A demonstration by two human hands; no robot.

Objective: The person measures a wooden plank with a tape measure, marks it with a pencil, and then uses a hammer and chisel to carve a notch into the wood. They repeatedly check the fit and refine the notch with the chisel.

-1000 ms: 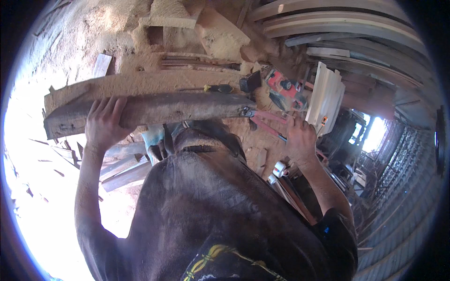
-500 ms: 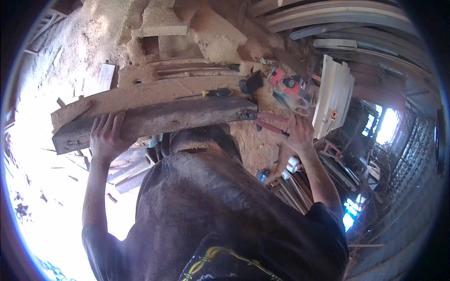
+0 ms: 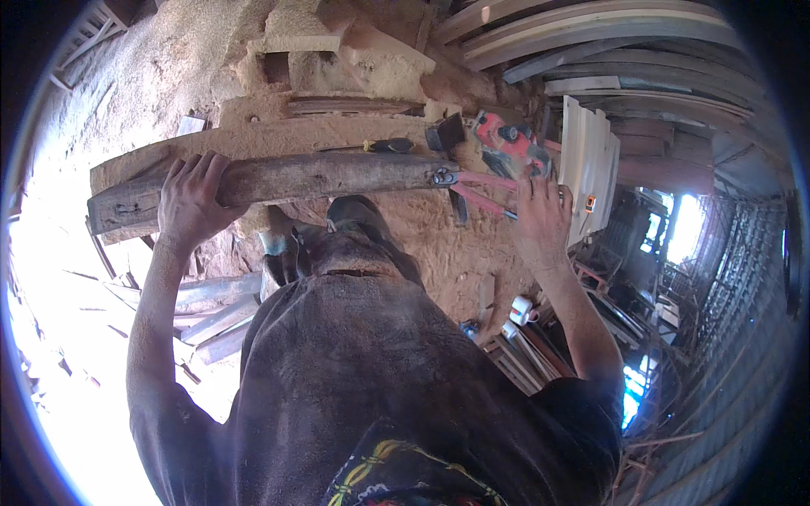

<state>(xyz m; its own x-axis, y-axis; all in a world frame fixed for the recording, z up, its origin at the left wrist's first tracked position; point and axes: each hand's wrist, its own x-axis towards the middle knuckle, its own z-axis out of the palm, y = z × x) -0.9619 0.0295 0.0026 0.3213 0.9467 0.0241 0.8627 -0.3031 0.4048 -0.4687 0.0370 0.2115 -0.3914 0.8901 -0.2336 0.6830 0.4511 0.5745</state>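
"Where are those pincers (image 3: 469, 178)?"
"At the timber plank's (image 3: 325, 177) right end, head pointing left, 2 handles (image 3: 484, 202) splayed rightward. Plank runs left-right; left hand (image 3: 194, 198) clasps it, right hand (image 3: 544, 218) clenches the upper handle."

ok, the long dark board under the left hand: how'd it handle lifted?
The dark board is likely stiff: it looks like thick solid wood. Lifted by the left hand alone, it would probably dip rightward, since most of its length lies that side. Sawdust around it may make it slippery.
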